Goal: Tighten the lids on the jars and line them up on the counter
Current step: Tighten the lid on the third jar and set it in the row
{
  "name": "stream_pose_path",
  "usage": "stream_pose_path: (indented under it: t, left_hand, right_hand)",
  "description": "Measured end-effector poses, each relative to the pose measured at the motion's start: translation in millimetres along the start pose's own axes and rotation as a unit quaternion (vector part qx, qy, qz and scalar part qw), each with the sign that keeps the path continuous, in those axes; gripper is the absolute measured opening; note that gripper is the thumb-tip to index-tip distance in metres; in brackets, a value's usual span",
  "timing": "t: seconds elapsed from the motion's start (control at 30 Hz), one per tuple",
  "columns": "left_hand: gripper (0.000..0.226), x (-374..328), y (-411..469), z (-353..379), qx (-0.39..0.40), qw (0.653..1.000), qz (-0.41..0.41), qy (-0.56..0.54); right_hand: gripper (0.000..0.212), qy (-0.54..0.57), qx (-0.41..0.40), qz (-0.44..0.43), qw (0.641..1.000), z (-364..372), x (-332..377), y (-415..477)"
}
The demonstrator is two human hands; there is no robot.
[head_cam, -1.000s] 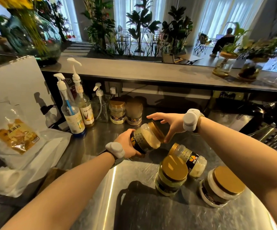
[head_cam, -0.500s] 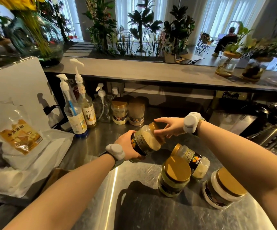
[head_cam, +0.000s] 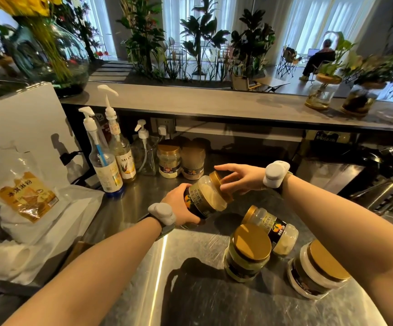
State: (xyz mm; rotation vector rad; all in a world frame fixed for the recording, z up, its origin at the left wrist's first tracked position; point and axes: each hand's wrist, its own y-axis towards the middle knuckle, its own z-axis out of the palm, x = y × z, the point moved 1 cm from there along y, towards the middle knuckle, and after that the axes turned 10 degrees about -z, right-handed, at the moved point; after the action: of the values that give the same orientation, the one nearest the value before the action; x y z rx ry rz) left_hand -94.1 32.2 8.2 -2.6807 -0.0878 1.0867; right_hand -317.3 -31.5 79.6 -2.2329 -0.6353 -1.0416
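My left hand grips a clear jar of pale powder, tilted with its top toward the right, above the steel counter. My right hand has its fingers on that jar's gold lid. Another jar lies on its side just right of it. Nearer me stand a gold-lidded jar and a white-banded jar. Two more jars, one gold-lidded and one brown-topped, stand upright side by side at the back.
Pump syrup bottles stand at the back left beside a clear dispenser. A plastic bag with a yellow packet lies at the left. A raised bar ledge carries glass vases. Metal fittings crowd the right.
My right hand came down from hovering open over the jar and closed its fingers around the gold lid. The left hand kept the jar tilted in place.
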Motion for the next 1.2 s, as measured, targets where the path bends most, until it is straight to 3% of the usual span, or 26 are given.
stream_pose_path:
  t: [0.1,0.23,0.37,0.53,0.63,0.73,0.87,1.03,1.2]
  left_hand:
    - [0.098,-1.3,0.8,-0.8,0.004,1.0,-0.004,-0.003]
    - [0.098,-2.2,1.0,-0.6,0.008,1.0,-0.007,-0.009]
    - [0.098,-4.2,0.8,0.2,0.008,1.0,-0.008,-0.003]
    - [0.096,-5.9,0.8,2.0,0.006,1.0,-0.008,-0.003]
    - [0.096,-6.0,1.6,2.3,0.006,1.0,-0.006,-0.009]
    - [0.097,-6.4,3.0,1.9,0.007,1.0,-0.007,-0.017]
    - [0.097,-7.3,4.5,2.0,0.012,1.0,-0.009,-0.021]
    - [0.097,-7.6,6.5,3.7,0.013,1.0,-0.005,-0.016]
    - [0.101,-8.1,8.4,4.0,0.006,1.0,0.0,-0.015]
  right_hand:
    - [0.09,-0.005,-0.026,0.023,0.999,-0.7,-1.8,-0.9]
    - [0.098,-0.012,0.021,-0.051,0.998,-0.9,-1.7,-1.0]
    - [0.087,0.0,0.039,-0.057,0.998,-0.5,-5.1,2.6]
    - [0.073,-0.002,-0.022,0.013,1.0,1.9,-3.8,3.2]
    - [0.088,0.017,-0.038,0.019,0.999,2.0,-6.1,1.8]
    - [0.094,0.021,-0.009,-0.046,0.999,-0.2,-6.1,-0.4]
    - [0.081,0.04,0.014,-0.062,0.997,-1.4,-7.2,1.0]
    - [0.067,0.028,-0.034,-0.006,0.999,-1.3,-6.5,2.0]
    - [0.098,0.032,-0.03,-0.031,0.999,-2.0,-12.1,0.9]
